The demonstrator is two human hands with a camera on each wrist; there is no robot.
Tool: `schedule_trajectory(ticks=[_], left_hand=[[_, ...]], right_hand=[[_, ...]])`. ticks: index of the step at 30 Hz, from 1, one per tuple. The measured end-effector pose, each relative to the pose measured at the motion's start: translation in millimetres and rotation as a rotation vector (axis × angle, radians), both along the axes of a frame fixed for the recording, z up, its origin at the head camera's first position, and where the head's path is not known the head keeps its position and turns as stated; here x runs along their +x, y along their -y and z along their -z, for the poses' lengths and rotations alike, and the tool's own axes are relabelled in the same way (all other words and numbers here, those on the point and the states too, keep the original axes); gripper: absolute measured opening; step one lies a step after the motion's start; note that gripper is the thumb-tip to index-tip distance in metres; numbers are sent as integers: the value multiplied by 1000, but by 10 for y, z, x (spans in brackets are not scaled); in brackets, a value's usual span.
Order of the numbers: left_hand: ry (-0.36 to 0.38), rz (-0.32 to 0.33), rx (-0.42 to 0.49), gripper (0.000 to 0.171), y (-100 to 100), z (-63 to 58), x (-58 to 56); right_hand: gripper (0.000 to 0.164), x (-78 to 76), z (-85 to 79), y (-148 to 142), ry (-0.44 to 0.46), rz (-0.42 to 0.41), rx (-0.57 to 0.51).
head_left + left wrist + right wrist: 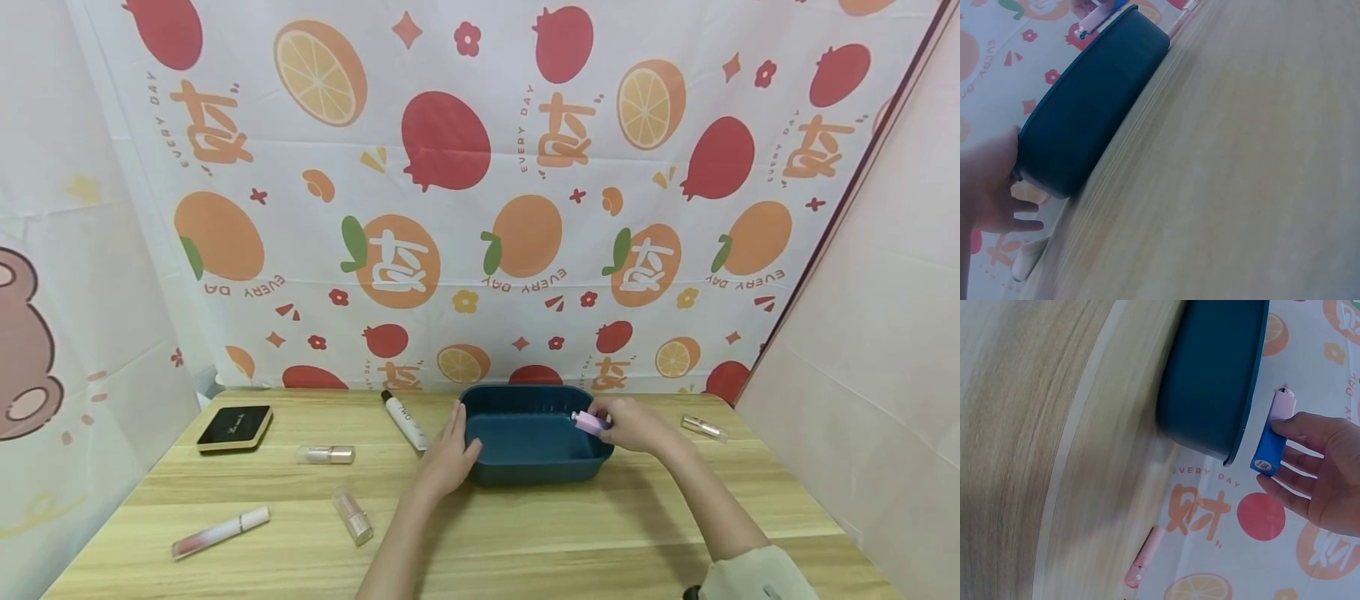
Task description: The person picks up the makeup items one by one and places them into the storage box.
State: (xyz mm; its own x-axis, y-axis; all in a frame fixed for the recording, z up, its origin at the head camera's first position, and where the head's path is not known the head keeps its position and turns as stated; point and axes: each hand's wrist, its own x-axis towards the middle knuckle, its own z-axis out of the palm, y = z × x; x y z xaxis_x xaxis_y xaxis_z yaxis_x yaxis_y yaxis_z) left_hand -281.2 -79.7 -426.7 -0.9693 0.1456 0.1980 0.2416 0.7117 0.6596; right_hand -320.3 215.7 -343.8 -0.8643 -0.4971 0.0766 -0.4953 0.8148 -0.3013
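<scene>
A deep teal plastic basin [517,473] stands on the wooden table. My left hand [448,460] holds it by the left side, thumb over the rim and fingers stretched along the outside; in the left wrist view the fingers [1027,225] are spread below the rim. My right hand [628,423] pinches a pink and blue lipstick tube [1270,440] between thumb and fingers. In the head view, this lipstick appears over the basin's right end, tilted, its small shiny tip pointing left. A white tube with a black cap [405,422] lies just left of my left hand.
On the left lie a black compact case [235,427], a clear tube with a gold-toned cap [326,454], another such tube [352,517] and a white-capped lip gloss [221,532]. A small pinkish tube [703,427] lies at right. A fruit-print curtain [450,333] hangs behind the table.
</scene>
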Motion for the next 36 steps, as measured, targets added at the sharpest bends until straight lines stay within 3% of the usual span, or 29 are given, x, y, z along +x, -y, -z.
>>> schedule_trajectory(ticks=[26, 36], left_hand=[[-6, -4, -11, 64, 1, 9, -6], [-6, -3, -5, 64, -5, 7, 1]], right_hand=[[17, -88, 43, 160, -35, -37, 136], [19, -117, 93, 179, 0, -70, 133]])
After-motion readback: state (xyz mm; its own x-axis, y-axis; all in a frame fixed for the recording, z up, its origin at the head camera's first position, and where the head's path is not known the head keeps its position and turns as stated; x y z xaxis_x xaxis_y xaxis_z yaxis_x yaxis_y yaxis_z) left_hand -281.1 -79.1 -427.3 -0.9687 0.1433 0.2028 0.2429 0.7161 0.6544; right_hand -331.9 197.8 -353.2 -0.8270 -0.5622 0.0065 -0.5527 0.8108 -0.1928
